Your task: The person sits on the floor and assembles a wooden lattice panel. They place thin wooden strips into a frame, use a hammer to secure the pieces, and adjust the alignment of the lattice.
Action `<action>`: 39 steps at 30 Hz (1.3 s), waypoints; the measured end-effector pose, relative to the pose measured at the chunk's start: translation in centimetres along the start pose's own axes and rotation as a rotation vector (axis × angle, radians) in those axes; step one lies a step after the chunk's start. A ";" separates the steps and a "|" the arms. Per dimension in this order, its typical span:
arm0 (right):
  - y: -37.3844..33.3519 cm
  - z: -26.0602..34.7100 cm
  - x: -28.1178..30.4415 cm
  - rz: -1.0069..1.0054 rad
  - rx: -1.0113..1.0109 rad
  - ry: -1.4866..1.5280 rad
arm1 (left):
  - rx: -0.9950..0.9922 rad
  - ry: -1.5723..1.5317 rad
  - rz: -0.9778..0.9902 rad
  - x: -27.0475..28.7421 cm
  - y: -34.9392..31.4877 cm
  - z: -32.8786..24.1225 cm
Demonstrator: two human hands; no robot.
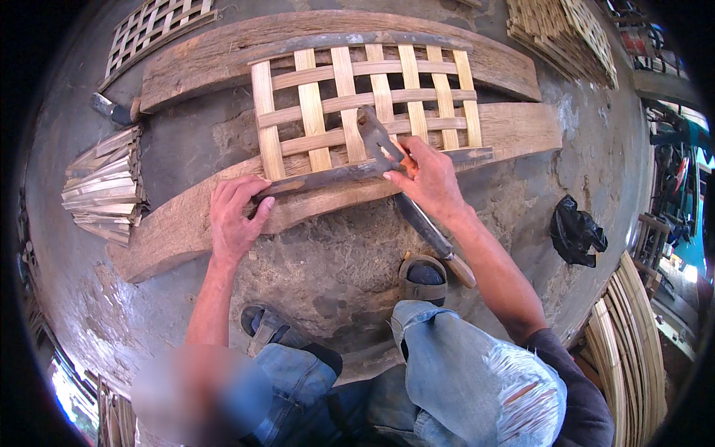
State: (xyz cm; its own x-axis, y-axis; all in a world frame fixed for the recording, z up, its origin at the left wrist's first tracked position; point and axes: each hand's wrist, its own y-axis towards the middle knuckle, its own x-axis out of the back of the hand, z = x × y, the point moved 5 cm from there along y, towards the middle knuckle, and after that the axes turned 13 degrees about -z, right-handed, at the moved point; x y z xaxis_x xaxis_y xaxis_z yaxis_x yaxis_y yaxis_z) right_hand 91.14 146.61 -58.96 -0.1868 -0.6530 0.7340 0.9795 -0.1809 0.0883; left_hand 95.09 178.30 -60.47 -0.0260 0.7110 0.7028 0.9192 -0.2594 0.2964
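A woven lattice panel (356, 98) of pale and tan slats, likely bamboo, lies across two curved wooden beams. My left hand (237, 216) pinches the left end of the dark edge strip (328, 179) along the panel's near side, thumb below and fingers above. Closed around a dark flat metal hand tool (375, 134) with an orange part at the grip, my right hand (430, 175) is over the panel's near edge. The tool's exact kind is unclear. Below that hand, a large knife (423, 223) with a wooden handle rests against the near beam.
The near beam (179, 208) and far beam (201, 59) support the panel. A bundle of slats (104, 186) lies left, beside a dark tool (112, 109). Stacked panels (558, 37) stand far right. A black plastic bag (577, 231) and long strips (629, 343) lie right.
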 end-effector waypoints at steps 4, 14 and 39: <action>0.1 -0.2 0.1 0.006 -0.016 -0.010 | -0.028 0.001 -0.010 0.0 0.1 -0.1; -0.2 -0.4 0.6 0.022 -0.220 -0.005 | -0.032 0.009 -0.008 -0.3 -0.1 0.2; -3.4 9.7 -3.5 0.368 -0.025 0.211 | 0.007 -0.043 0.002 0.0 0.2 0.0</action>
State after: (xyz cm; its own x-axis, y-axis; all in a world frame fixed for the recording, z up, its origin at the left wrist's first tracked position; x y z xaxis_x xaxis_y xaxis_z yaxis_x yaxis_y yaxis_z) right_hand 89.15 156.64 -55.33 0.1608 -0.8131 0.5594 0.9822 0.0761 -0.1717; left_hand 95.32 178.28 -60.40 -0.0071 0.7381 0.6747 0.9221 -0.2562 0.2900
